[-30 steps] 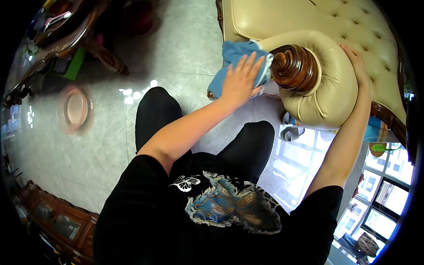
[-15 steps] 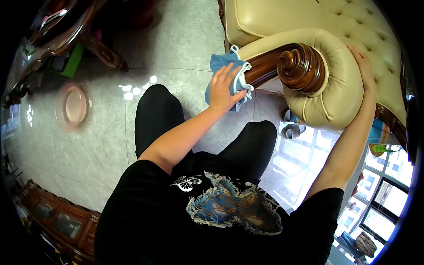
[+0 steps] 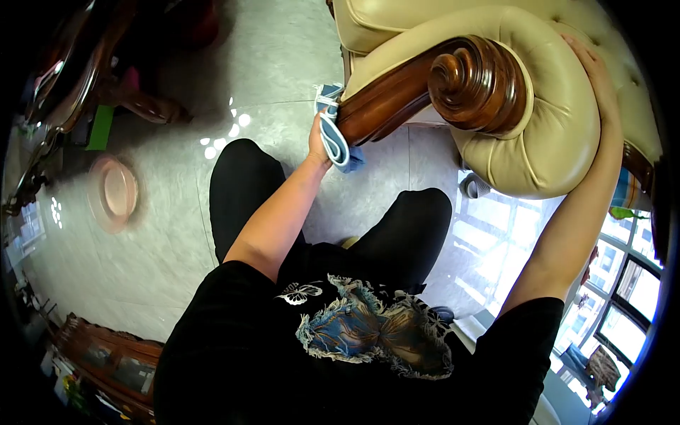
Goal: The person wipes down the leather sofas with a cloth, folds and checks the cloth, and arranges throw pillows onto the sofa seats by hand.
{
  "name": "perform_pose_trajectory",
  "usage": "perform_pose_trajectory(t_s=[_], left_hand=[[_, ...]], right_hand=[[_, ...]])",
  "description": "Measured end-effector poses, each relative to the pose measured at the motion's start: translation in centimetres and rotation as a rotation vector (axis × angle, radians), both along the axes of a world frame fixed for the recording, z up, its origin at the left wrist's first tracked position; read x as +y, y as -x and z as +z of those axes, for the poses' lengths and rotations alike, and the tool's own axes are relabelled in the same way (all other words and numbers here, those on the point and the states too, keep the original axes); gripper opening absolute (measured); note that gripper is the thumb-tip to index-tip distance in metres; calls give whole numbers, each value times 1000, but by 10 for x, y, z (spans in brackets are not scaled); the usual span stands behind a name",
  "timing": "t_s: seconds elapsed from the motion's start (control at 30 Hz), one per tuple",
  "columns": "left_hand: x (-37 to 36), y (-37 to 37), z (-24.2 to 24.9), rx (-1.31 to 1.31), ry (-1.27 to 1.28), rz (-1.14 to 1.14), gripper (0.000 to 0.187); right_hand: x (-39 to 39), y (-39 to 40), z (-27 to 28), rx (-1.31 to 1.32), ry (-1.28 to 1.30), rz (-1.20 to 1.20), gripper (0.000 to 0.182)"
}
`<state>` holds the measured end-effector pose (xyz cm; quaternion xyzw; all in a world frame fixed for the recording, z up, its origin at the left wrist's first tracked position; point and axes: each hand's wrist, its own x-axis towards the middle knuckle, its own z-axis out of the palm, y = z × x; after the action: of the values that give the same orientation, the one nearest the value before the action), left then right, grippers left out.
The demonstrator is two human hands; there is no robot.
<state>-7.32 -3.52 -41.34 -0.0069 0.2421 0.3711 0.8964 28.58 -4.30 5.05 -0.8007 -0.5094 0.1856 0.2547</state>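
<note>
Nearest the body, two black-clad knees point(image 3: 248, 177) are bent below the carved wooden scroll point(image 3: 464, 81). Left of the scroll, at the low end of its wooden rail point(image 3: 386, 99), the blue cloth point(image 3: 336, 142) is held by the left hand point(image 3: 319, 145) and wrapped against the wood. The fingers there are curved around the cloth and partly hidden; how tightly it is gripped cannot be told. The cloth looks light, soft and floppy, and is probably best taken bunched at its middle, with the loose pale edges gathered in; the glossy wood may be slippery beneath it. Right of the scroll, the padded armrest point(image 3: 559, 134) is touched by the right hand point(image 3: 589, 57), its fingers extended, nothing grasped. Above the scroll, the seat cushion point(image 3: 379, 25) is seen; well apart to its left, a pinkish basin point(image 3: 117, 195) is set on the floor point(image 3: 166, 248).
</note>
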Motion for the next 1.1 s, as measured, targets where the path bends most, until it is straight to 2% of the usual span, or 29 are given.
perform_pose_trajectory(t_s=[0.07, 0.13, 0.23, 0.27, 0.3, 0.33, 0.47, 0.53, 0.57, 0.6, 0.67, 0.73, 0.77, 0.8, 0.87, 0.93, 1.0, 1.07, 1.1], left_hand=[[0, 1, 34, 3, -31, -14, 54], [1, -1, 39, -28, -20, -42, 56], [-11, 1, 55, -31, -1, -18, 58], [-15, 1, 55, -29, -10, -28, 58], [-18, 2, 54, -12, 45, -8, 58], [-21, 2, 51, 3, 97, 12, 58], [-25, 8, 41, 215, 228, -19, 53], [-21, 12, 55, 244, 304, -108, 50], [-19, 14, 63, 255, 369, -124, 45], [-14, 16, 73, 257, 339, -131, 45], [-1, 19, 80, 322, 289, -295, 37], [14, 29, 80, 353, 211, -453, 32], [18, 34, 112, 411, 157, -509, 31], [24, 40, 129, 429, 117, -600, 32], [38, 57, 150, 480, -62, -634, 27], [55, 70, 169, 688, -299, -458, 29], [87, 77, 191, 823, -507, -166, 32], [89, 53, 269, 811, -775, 200, 35], [86, 39, 310, 759, -882, 270, 36]], right_hand=[[-2, -6, 4, 54, 52, -21, 43], [-3, -10, 1, 2, -39, 129, 41], [-5, -9, -4, 50, -103, 126, 37], [-6, 4, -2, 51, -112, 116, 37], [-6, 19, 1, 4, -73, -9, 34], [-7, 31, 4, -43, -35, -134, 41], [-11, 30, 0, -210, -51, -73, 33], [-1, -3, -16, 105, -32, 88, 35], [-2, 1, -17, 102, -60, 79, 35], [-1, 4, -17, 116, -52, 64, 34], [-2, 12, -14, 124, -77, 36, 33], [-3, 17, -11, 3, -17, 60, 33], [-2, 12, -17, -48, -64, 72, 34], [-3, 13, -15, -56, -88, 58, 34], [-5, 23, -10, -114, -26, -15, 36], [-8, 29, -8, -80, -68, -40, 37], [-8, 28, -9, -111, -46, -58, 35], [-7, 26, -11, -127, -71, -84, 34], [-8, 28, -10, -110, -79, -85, 34]])
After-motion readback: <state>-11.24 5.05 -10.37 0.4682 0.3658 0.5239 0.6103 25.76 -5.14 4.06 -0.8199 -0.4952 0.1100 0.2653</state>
